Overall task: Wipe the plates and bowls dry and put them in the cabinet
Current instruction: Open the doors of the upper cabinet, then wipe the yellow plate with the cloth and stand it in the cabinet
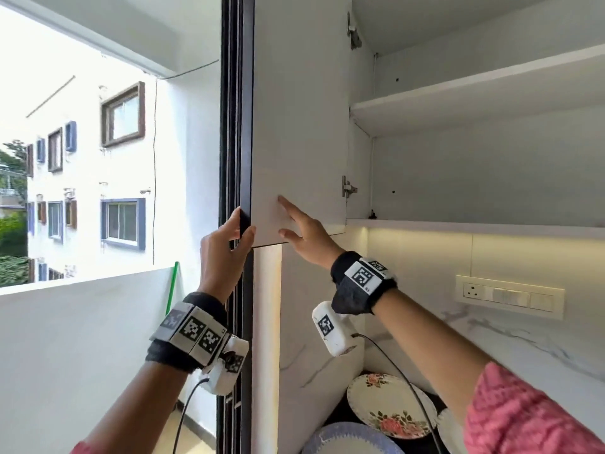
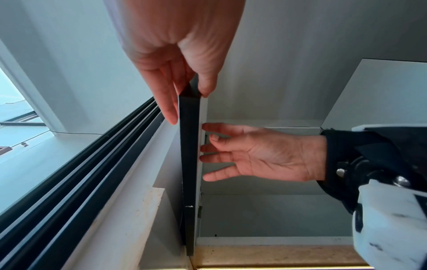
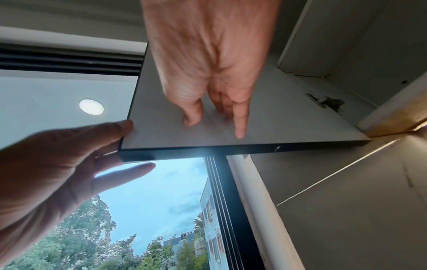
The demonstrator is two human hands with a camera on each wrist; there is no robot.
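Note:
The white cabinet door (image 1: 298, 126) stands swung open to the left, showing bare shelves (image 1: 474, 103) inside. My left hand (image 1: 244, 221) pinches the door's dark free edge (image 2: 189, 164) near the bottom corner, thumb on the inner face and fingers on the outer. My right hand (image 1: 288, 221) lies flat on the door's inner face with straight fingers (image 3: 240, 127). Down on the dark counter lie a floral plate (image 1: 389, 407) and a blue-rimmed plate (image 1: 353, 440). Neither hand holds a dish.
A black sliding window frame (image 1: 235, 93) runs just left of the door. The door's hinges (image 1: 348, 188) sit on the cabinet side. A socket and switch panel (image 1: 507, 296) is on the marble wall at right. A green stick (image 1: 172, 286) leans by the balcony wall.

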